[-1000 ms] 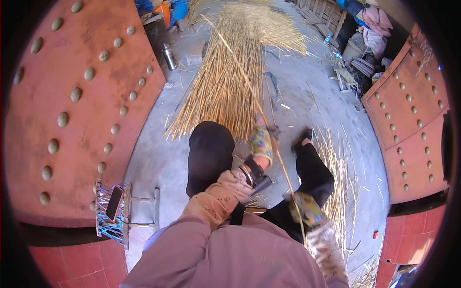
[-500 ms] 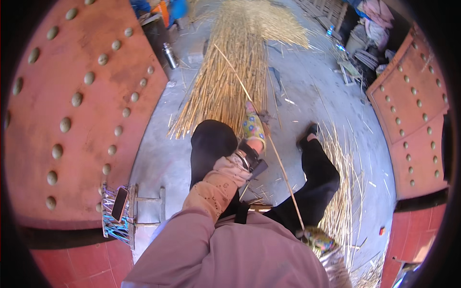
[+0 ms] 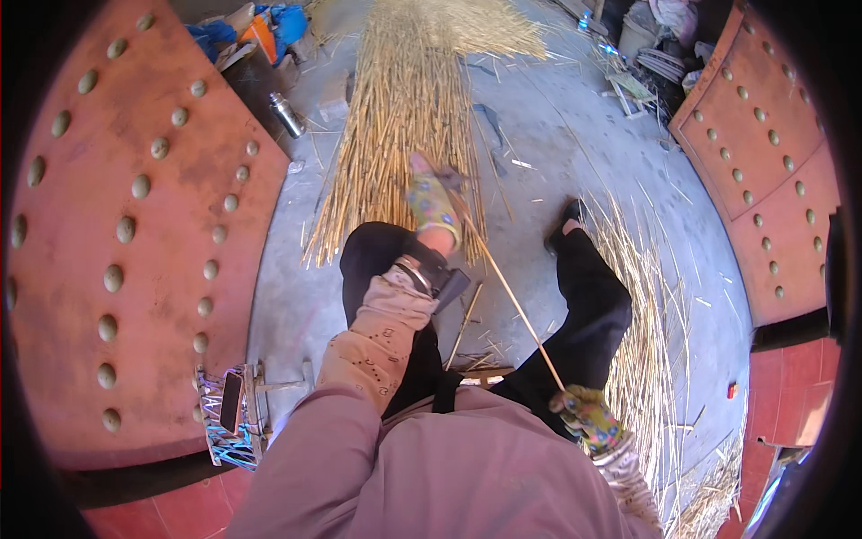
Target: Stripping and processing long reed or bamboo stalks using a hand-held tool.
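A long thin tan reed stalk [image 3: 514, 301] runs slantwise between my two hands, across the gap between my knees. My left hand [image 3: 435, 202], in a flowered glove, is stretched forward over the near ends of a large bundle of reed stalks [image 3: 395, 126] and is closed around the stalk's far part. Its fingertips look greyish and slightly blurred. Beside my right thigh, my right hand [image 3: 590, 419], gloved in the same pattern, grips the near end of the stalk.
Pale stripped stalks [image 3: 642, 359] lie on the floor to the right of my leg. A steel flask [image 3: 286, 115] stands by the left studded door [image 3: 171, 242]. A small stool [image 3: 256, 404] with a phone [image 3: 231, 402] is at lower left. Another studded door [image 3: 763, 162] is at right.
My right hand has come up and forward with the stalk's near end. The stalk's far tip no longer shows beyond my left hand. The whole view has shifted slightly.
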A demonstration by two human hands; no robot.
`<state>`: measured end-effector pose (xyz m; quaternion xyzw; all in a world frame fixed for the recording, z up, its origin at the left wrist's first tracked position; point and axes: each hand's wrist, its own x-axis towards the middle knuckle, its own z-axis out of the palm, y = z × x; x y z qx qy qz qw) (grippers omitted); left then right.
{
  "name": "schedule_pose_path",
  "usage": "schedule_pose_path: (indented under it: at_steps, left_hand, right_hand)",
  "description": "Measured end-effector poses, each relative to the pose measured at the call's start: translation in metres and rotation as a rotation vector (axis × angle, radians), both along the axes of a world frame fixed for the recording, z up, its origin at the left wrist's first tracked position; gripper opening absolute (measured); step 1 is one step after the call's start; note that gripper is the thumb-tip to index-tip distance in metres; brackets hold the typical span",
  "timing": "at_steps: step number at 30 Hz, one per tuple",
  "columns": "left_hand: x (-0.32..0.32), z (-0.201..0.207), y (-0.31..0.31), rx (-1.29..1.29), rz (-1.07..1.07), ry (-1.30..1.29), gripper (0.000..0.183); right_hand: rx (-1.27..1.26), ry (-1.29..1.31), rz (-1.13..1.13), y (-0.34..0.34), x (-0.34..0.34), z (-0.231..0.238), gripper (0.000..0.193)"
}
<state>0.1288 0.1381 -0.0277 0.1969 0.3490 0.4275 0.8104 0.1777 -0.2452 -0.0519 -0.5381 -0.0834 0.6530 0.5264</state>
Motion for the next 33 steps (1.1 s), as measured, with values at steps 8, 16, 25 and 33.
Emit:
schedule_pose_path:
  at_steps: [8, 16, 25, 33]
  left_hand:
    - [0.001, 0.001, 0.04, 0.149, 0.137, 0.095, 0.045]
    - [-0.024, 0.027, 0.025, 0.122, -0.065, 0.202, 0.038]
    - [-0.058, 0.009, 0.027, -0.139, -0.466, -0.078, 0.051]
    - [-0.054, 0.033, 0.028, -0.275, -0.245, 0.271, 0.052]
  right_hand:
    - [0.195, -0.218, -0.215, -0.219, 0.105, -0.133, 0.046]
    - [-0.231, -1.477, -0.429, 0.012, 0.187, -0.037, 0.032]
    - [0.311, -1.136, 0.457, 0.311, 0.256, -0.298, 0.027]
    - [-0.541, -1.424, 0.318, 0.452, 0.18, -0.318, 0.047]
